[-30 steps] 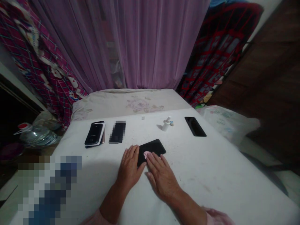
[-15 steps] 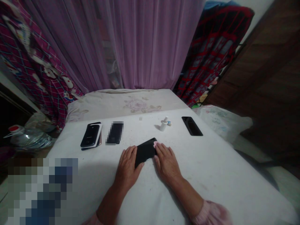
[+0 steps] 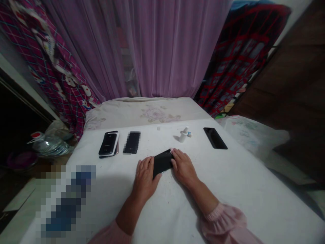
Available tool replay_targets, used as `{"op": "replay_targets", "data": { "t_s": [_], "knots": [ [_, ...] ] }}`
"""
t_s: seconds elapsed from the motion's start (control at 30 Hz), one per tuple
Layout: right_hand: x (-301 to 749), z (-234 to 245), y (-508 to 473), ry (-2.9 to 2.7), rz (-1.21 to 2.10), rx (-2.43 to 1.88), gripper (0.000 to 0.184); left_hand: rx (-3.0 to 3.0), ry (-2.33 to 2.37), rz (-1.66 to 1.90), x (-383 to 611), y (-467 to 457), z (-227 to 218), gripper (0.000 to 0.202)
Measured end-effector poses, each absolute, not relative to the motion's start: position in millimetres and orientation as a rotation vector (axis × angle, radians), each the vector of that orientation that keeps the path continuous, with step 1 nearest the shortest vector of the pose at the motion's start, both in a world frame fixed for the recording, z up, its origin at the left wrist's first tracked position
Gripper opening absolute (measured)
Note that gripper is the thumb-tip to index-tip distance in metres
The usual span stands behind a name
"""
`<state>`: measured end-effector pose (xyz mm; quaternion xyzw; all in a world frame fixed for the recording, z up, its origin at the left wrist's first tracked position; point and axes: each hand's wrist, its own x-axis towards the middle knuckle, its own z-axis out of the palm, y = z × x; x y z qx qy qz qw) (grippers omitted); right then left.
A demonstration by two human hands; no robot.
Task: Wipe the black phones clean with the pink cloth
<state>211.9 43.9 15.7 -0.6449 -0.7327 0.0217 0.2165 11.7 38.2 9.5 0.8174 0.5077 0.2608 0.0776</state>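
Observation:
A black smartphone [image 3: 163, 163] lies slantwise on the white-covered table between my two hands. My left hand [image 3: 146, 176] grips its left end, with the thumb along the near edge and the fingers over the far side. At the phone's right end, the bent fingers of my right hand [image 3: 185, 166] press down on a small pale pink cloth [image 3: 172, 149]. Most of that cloth is hidden beneath the fingers; only a bit shows at the phone's far right corner. Beyond my right hand stands a small white spray bottle [image 3: 182, 136], with a little blue-and-white item [image 3: 189, 134] beside it.
Stacked phones [image 3: 108, 145] lie at the left, near a dark, pixelated phone-like object [image 3: 132, 142]. Another black phone [image 3: 215, 138] rests at the right. A large water bottle [image 3: 50, 144] stands off the table's left side. Purple curtains [image 3: 167, 47] hang behind.
The view has shifted, so the scene sits further right. My right hand has slid slightly toward the phone's far right corner, and less of the pink cloth shows. My left hand keeps its hold.

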Motion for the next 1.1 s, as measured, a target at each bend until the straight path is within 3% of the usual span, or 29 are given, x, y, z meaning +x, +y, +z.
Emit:
{"op": "replay_targets", "data": {
  "t_s": [0.17,0.4,0.67,0.97,1.1],
  "knots": [
    [225,3,16,-2.007,-0.017,-1.745,0.045,2.440,1.464,0.718,11,39,10,0.064],
    [201,26,50,-2.076,-0.010,-1.864,0.044,2.428,1.411,0.721,7,43,6,0.071],
    [168,31,19,-2.299,0.098,-1.581,0.045,2.374,1.416,0.674,3,47,3,0.074],
    [207,28,27,-2.071,-0.013,-1.931,0.044,2.341,1.400,0.677,4,47,4,0.079],
    [190,33,38,-2.148,0.065,-1.815,0.043,2.347,1.396,0.653,3,48,4,0.079]
  ]
}}
